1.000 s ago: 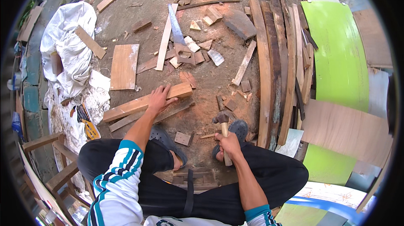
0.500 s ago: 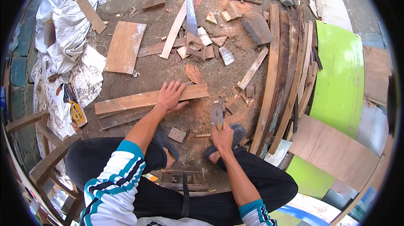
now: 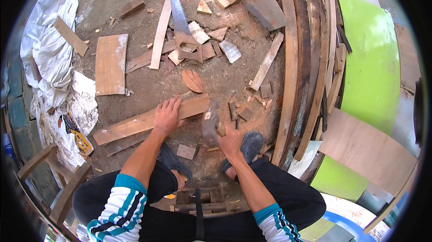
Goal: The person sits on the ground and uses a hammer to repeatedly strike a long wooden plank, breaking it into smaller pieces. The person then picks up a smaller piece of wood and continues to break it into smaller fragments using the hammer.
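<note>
A wooden plank (image 3: 121,127) lies slantwise on the ground before me, on top of a darker board (image 3: 123,144). My left hand (image 3: 167,117) grips across it near its right end, fingers over the far edge and thumb on the near side. My right hand (image 3: 230,142) is closed round the short wooden handle of a hatchet-like tool (image 3: 210,126). Its broad metal head is blurred, and hangs close to the plank's right end; I cannot tell whether they touch. A brown leaf (image 3: 192,81) rests just beyond the plank.
A handsaw (image 3: 183,26) lies among offcuts farther off. Long timbers (image 3: 288,71) are stacked at right, next to a green panel (image 3: 369,57) and a plywood sheet (image 3: 369,145). White sheeting (image 3: 49,39) and a wooden frame (image 3: 58,174) stand at left. A square board (image 3: 111,64) lies nearby.
The tool has swung left toward the plank's right end, its head turned. My left fingers have drawn closer together on the plank. The whole view has shifted slightly.
</note>
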A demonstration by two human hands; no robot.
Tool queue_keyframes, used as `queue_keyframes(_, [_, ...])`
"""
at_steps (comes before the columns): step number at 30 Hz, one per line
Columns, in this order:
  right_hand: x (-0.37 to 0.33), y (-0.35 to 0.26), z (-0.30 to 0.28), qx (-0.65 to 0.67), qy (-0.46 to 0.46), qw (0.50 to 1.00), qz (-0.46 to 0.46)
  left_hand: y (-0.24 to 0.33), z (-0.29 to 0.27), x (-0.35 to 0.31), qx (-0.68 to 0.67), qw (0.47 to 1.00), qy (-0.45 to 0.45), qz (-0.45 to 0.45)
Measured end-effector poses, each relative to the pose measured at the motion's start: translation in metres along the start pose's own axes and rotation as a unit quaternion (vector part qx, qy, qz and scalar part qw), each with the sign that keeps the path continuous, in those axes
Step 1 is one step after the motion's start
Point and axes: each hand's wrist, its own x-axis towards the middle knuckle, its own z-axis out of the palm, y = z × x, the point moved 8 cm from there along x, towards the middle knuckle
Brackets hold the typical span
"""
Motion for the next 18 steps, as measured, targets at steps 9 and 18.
queue_keyframes(9, [0.001, -0.010, 0.011, 0.075, -0.078, 0.989, 0.105, 0.000, 0.006, 0.004, 0.026, 1.000, 0.009, -0.001])
queue_keyframes(18, [0.045, -0.063, -0.041, 0.136, -0.057, 0.974, 0.174, -0.005, 0.007, -0.002, 0.037, 0.999, 0.013, -0.003])
